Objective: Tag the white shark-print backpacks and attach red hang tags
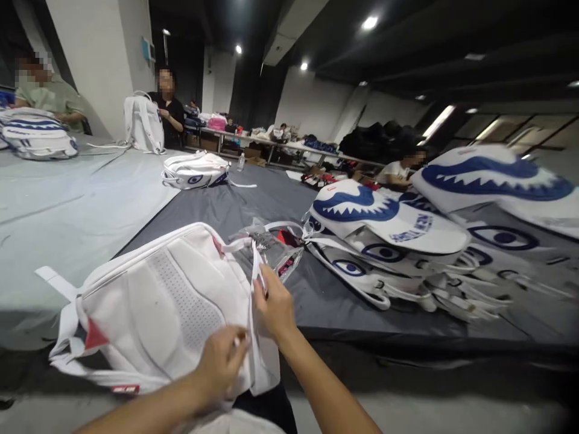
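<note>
A white backpack (154,307) lies back-panel up at the near edge of the table, its padded mesh back and red corner patches showing. My left hand (222,360) is closed on a white strap of this backpack near its lower right side. My right hand (274,307) pinches the same white strap (254,283) higher up, by the bag's top. Just beyond my right hand lies a clear plastic bag (275,247) with something red inside.
A stack of white backpacks with blue shark-mouth prints (389,235) lies to the right, with larger ones (497,181) beyond. Another white bag (196,170) lies mid-table and one stands upright (143,123). People sit at the far left and back. The grey table (67,211) stretches left.
</note>
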A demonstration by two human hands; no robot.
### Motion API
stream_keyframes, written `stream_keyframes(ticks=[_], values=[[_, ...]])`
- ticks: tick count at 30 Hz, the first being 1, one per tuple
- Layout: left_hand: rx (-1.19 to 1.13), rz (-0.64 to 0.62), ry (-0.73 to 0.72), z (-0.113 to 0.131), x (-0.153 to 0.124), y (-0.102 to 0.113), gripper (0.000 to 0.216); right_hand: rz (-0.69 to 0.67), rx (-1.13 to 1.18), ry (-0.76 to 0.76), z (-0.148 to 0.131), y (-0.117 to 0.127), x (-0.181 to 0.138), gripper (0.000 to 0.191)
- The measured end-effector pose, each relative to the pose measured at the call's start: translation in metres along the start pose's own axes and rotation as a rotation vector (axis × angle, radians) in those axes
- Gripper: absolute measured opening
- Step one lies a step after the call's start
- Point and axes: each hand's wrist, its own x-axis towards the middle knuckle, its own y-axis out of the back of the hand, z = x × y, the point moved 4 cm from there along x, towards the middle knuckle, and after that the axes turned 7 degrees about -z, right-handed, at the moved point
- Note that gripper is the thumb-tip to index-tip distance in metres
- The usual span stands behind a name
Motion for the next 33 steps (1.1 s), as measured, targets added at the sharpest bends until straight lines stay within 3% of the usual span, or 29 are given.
stream_keyframes(ticks=[3,5,8,12,14,16,18,19,22,23,24,26,28,30,33], values=[[-0.165,0.058,0.008,0.017,0.017,0.04,0.04,0.102,0.267,0.109,-0.028,0.01,-0.011,0.037],[-0.311,-0.017,-0.042,0.029,0.023,0.048,0.037,0.094,0.446,0.116,-0.042,0.011,-0.012,0.035],[-0.42,-0.05,-0.004,0.032,0.019,0.05,0.018,0.033,0.821,-0.028,-0.045,0.0,-0.012,0.039],[-0.255,-0.021,0.037,0.021,0.004,0.058,0.013,-0.286,1.292,-0.184,-0.045,-0.026,-0.017,0.048],[-0.177,-0.001,0.025,0.018,-0.001,0.069,0.013,-0.48,1.363,-0.178,-0.049,-0.038,-0.024,0.045],[-0.12,-0.031,0.016,0.019,-0.001,0.084,0.014,-0.554,1.346,-0.166,-0.051,-0.047,-0.03,0.042],[0.004,-0.093,-0.008,0.025,0.002,0.105,0.015,-0.491,1.258,-0.162,-0.048,-0.054,-0.029,0.044],[0.1,-0.066,-0.029,0.029,0.006,0.12,0.016,-0.444,1.207,-0.171,-0.044,-0.057,-0.026,0.047],[0.469,0.319,0.01,0.038,0.023,0.187,0.033,-0.365,1.122,-0.274,-0.03,-0.068,-0.012,0.067],[0.59,0.439,0.1,0.036,0.031,0.209,0.041,-0.333,1.116,-0.335,-0.025,-0.072,-0.006,0.072],[0.693,0.477,0.238,0.03,0.04,0.227,0.05,-0.283,1.106,-0.398,-0.02,-0.075,-0.002,0.074],[0.786,0.308,0.555,0.009,0.057,0.251,0.063,-0.125,1.049,-0.461,-0.012,-0.076,0.003,0.066],[0.803,0.061,0.754,-0.008,0.064,0.257,0.063,0.036,0.935,-0.39,-0.007,-0.072,0.003,0.054],[0.856,-0.044,0.777,-0.008,0.06,0.252,0.057,0.148,0.763,-0.259,-0.002,-0.065,-0.002,0.045],[0.995,0.063,0.658,0.02,0.032,0.238,0.055,0.259,0.495,-0.127,0.009,-0.05,-0.014,0.043]])
